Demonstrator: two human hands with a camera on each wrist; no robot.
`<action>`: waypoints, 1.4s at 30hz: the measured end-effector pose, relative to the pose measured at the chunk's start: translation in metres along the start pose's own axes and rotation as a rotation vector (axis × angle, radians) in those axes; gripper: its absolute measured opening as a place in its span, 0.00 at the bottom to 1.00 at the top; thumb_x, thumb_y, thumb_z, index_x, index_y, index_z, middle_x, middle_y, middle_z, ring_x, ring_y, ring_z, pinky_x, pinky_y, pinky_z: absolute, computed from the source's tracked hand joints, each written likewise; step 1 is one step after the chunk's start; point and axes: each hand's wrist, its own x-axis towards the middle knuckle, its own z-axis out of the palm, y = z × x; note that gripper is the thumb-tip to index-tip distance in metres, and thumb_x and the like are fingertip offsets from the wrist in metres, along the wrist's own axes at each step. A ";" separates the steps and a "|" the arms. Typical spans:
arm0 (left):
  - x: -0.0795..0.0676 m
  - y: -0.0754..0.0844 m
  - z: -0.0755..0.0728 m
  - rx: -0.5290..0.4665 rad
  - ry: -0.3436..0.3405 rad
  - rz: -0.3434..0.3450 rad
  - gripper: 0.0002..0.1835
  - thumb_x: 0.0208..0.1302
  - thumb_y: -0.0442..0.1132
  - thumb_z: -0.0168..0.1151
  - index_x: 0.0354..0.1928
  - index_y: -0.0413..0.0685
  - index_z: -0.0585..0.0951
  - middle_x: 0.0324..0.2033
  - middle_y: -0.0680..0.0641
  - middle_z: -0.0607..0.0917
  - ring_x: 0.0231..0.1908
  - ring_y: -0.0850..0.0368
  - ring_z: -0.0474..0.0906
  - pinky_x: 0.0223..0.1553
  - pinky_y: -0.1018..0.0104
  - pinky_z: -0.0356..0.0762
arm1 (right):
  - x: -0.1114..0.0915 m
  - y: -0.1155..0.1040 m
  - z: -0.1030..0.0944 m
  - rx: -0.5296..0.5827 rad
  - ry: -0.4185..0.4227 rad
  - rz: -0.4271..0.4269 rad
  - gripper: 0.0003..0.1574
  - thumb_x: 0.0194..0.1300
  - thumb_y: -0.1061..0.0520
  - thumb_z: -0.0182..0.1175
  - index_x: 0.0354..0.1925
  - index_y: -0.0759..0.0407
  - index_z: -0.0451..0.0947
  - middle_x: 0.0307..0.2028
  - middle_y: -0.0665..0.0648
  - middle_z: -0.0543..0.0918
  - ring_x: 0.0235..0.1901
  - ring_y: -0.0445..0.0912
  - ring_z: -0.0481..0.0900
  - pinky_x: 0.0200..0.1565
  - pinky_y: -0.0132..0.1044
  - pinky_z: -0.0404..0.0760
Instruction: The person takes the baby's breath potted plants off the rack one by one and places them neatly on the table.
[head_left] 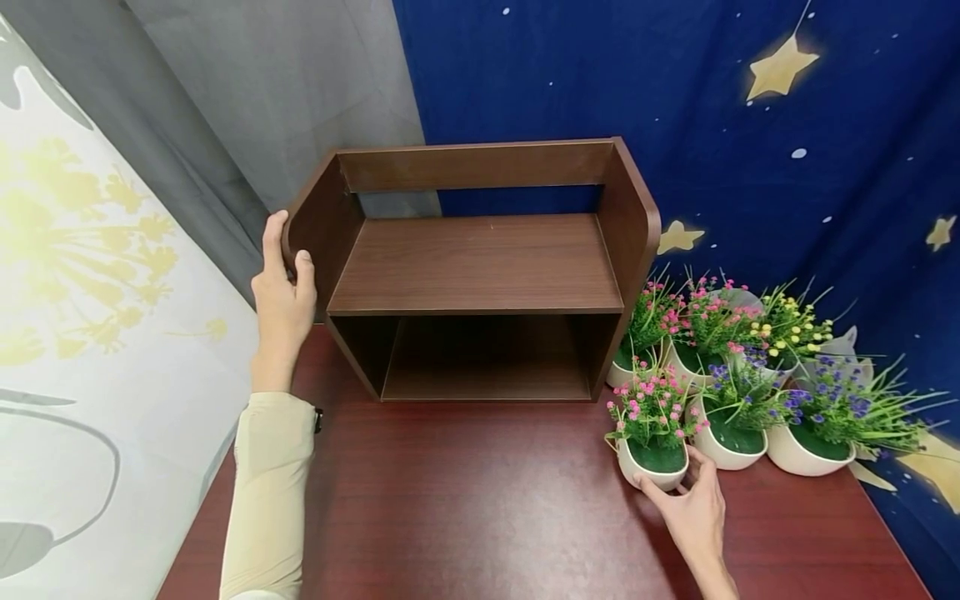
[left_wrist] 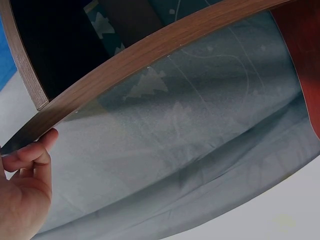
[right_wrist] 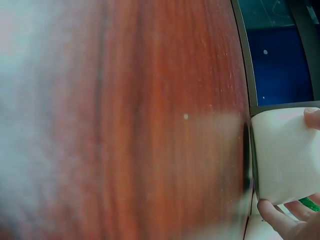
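Observation:
A dark brown two-tier wooden shelf [head_left: 480,267] stands at the back of the table. My left hand [head_left: 287,304] grips the front edge of its left side panel, thumb on the inner side. The left wrist view shows that hand [left_wrist: 27,185] with fingers bent at the panel's edge [left_wrist: 100,82]. In my right hand [head_left: 693,508] is a white pot of pink artificial flowers [head_left: 652,417], held between thumb and fingers near the shelf's right front corner. The right wrist view shows the white pot [right_wrist: 287,155] close up; whether its base touches the table cannot be told.
Several more white-potted artificial plants crowd the right side: purple flowers [head_left: 738,412], purple with long grass [head_left: 825,417], yellow [head_left: 791,329], and pink [head_left: 712,321]. Blue star-patterned cloth [head_left: 540,75] and grey cloth [head_left: 300,75] hang behind. The reddish-brown table [head_left: 465,500] extends in front.

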 end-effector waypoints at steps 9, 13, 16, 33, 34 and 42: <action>-0.001 -0.001 0.001 0.009 0.007 0.009 0.26 0.67 0.43 0.44 0.68 0.63 0.61 0.23 0.40 0.75 0.17 0.49 0.63 0.24 0.58 0.63 | 0.009 0.000 0.002 0.009 -0.022 0.001 0.52 0.38 0.57 0.78 0.58 0.65 0.63 0.50 0.65 0.73 0.47 0.56 0.75 0.37 0.13 0.66; -0.001 -0.001 0.000 0.013 0.008 0.012 0.26 0.67 0.43 0.44 0.68 0.63 0.61 0.21 0.40 0.74 0.16 0.49 0.62 0.23 0.60 0.61 | 0.011 0.001 0.004 0.013 -0.020 -0.001 0.52 0.37 0.57 0.78 0.58 0.66 0.63 0.50 0.66 0.73 0.47 0.56 0.76 0.36 0.13 0.66; 0.000 -0.001 0.000 0.011 0.005 0.010 0.26 0.67 0.43 0.44 0.68 0.63 0.61 0.20 0.40 0.72 0.16 0.49 0.60 0.23 0.61 0.59 | 0.013 0.002 0.005 0.014 -0.020 0.003 0.50 0.38 0.58 0.78 0.57 0.65 0.63 0.51 0.64 0.74 0.47 0.54 0.76 0.36 0.13 0.66; -0.001 -0.001 0.000 0.015 0.010 0.010 0.26 0.67 0.43 0.44 0.68 0.63 0.60 0.22 0.38 0.75 0.18 0.47 0.63 0.25 0.55 0.63 | 0.024 0.005 0.011 0.072 -0.052 0.058 0.53 0.40 0.55 0.77 0.60 0.65 0.60 0.52 0.67 0.73 0.50 0.56 0.74 0.37 0.15 0.67; -0.001 0.000 0.000 0.014 0.010 0.010 0.26 0.67 0.43 0.44 0.68 0.63 0.61 0.22 0.38 0.75 0.18 0.47 0.64 0.25 0.55 0.63 | 0.025 0.006 0.011 0.075 -0.054 0.059 0.53 0.40 0.55 0.77 0.60 0.65 0.60 0.52 0.67 0.73 0.50 0.56 0.74 0.37 0.15 0.67; 0.000 0.000 -0.001 0.016 0.011 0.019 0.26 0.67 0.43 0.44 0.68 0.61 0.61 0.23 0.38 0.76 0.18 0.47 0.64 0.24 0.56 0.63 | 0.032 0.007 0.014 0.100 -0.069 0.051 0.54 0.42 0.56 0.76 0.62 0.65 0.57 0.53 0.67 0.71 0.51 0.55 0.71 0.39 0.16 0.66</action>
